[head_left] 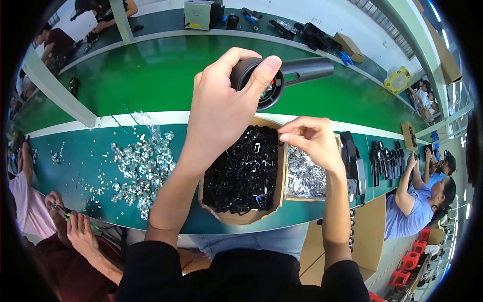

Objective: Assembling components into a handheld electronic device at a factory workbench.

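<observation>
My left hand (221, 100) is closed around the round head of a black hair dryer housing (307, 68), raised above the bench. Its open round end shows some red and green inside, and its slotted handle points right. My right hand (314, 143) is pinched, thumb against fingers, over the rim of a cardboard box; whatever lies between the fingertips is too small to make out. That cardboard box (241, 217), full of small black plastic parts (246, 171), stands below my hands. Beside it, a second box holds small shiny metal parts (304, 173).
Clear-and-silver round parts (146, 171) lie heaped on the green bench (90, 151) at left. Several black dryer bodies (387, 158) lie at right. White uprights (60, 90) frame the bench. Co-workers sit close on both sides; one person's hands (83, 234) work at lower left.
</observation>
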`<state>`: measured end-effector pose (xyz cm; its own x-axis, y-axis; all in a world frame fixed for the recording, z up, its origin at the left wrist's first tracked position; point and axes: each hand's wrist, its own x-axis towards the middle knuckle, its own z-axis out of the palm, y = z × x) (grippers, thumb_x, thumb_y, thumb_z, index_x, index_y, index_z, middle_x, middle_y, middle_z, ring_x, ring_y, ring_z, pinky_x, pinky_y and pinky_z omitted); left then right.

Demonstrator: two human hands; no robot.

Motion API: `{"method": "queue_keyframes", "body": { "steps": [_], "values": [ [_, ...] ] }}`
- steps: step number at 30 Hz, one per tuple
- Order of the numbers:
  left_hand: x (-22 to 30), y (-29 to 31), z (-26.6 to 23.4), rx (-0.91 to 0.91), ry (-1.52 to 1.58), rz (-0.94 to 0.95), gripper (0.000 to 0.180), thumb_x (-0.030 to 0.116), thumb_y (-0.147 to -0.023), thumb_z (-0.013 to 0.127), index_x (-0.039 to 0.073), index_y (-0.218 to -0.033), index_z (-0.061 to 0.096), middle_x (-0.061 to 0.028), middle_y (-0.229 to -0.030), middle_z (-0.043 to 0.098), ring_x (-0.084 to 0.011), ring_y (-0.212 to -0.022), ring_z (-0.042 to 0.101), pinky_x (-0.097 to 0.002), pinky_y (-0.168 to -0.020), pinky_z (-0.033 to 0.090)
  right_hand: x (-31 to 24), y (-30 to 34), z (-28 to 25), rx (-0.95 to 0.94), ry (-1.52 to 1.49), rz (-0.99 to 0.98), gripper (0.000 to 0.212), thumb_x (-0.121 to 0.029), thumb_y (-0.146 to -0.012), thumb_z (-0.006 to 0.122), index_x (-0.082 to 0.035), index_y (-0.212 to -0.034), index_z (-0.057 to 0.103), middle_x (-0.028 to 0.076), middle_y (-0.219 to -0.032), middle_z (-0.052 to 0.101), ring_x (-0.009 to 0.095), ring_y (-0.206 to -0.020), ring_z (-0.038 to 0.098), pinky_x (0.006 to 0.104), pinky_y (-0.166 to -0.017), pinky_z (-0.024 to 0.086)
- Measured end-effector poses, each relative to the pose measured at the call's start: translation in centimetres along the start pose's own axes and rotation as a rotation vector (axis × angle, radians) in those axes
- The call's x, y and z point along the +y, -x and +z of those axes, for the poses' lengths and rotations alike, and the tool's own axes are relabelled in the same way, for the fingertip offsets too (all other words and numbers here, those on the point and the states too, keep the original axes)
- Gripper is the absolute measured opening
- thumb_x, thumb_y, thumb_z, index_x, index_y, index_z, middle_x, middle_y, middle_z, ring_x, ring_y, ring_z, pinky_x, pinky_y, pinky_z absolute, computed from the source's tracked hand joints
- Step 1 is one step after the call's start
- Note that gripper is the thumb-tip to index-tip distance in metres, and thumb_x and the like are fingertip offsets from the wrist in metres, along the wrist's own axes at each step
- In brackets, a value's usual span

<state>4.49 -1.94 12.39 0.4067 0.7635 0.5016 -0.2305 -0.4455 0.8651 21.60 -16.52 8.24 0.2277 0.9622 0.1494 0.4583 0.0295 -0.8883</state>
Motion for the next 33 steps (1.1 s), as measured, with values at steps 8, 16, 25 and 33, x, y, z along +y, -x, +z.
{"method": "queue_keyframes", "body": {
  "steps": [8, 16, 25, 33],
  "values": [
    [0.3, -0.1, -0.9, -0.239, -0.157, -0.102, 0.038, 0.036, -0.095, 0.072, -0.002, -0.093, 0.074, -0.0036, -0.065, 0.064, -0.0068, -0.059, 0.055, -0.0262, -0.051, 0.044, -5.6, 1.6, 0.3, 0.297, 0.114, -0.306, 0.019, 0.002, -0.090, 0.072, 0.002, -0.109, 0.073, 0.009, -0.095, 0.068, 0.009, -0.066, 0.062, 0.0231, -0.060, 0.052],
    [-0.3, -0.1, -0.7, -0.424, -0.041, -0.174, 0.034, 0.031, -0.097, 0.070, -0.003, -0.099, 0.077, 0.0011, -0.074, 0.067, -0.0046, -0.064, 0.059, -0.0213, -0.049, 0.046, -5.3, 0.3, 0.5, 0.420, 0.455, -0.531, 0.018, 0.000, -0.077, 0.084, -0.001, -0.093, 0.076, 0.009, -0.093, 0.072, 0.015, -0.072, 0.069, 0.0261, -0.064, 0.055],
    [0.2, -0.3, -0.8, -0.424, -0.035, -0.292, 0.035, 0.034, -0.098, 0.068, -0.001, -0.099, 0.077, 0.0002, -0.070, 0.065, -0.0043, -0.059, 0.058, -0.0216, -0.046, 0.045, -6.2, 0.9, 0.7, 0.371, 0.748, -0.580, 0.028, 0.009, -0.076, 0.077, -0.001, -0.101, 0.076, 0.008, -0.095, 0.067, 0.021, -0.077, 0.068, 0.0303, -0.067, 0.057],
    [0.4, -0.4, -1.1, -0.492, 0.111, -0.367, 0.040, 0.035, -0.099, 0.067, -0.003, -0.098, 0.076, -0.0027, -0.072, 0.067, -0.0063, -0.058, 0.060, -0.0225, -0.048, 0.046, -5.4, 0.8, 1.0, 0.511, 0.432, -0.628, 0.023, 0.009, -0.077, 0.077, 0.001, -0.099, 0.075, 0.011, -0.092, 0.073, 0.023, -0.081, 0.071, 0.0309, -0.069, 0.057]
  ]
}}
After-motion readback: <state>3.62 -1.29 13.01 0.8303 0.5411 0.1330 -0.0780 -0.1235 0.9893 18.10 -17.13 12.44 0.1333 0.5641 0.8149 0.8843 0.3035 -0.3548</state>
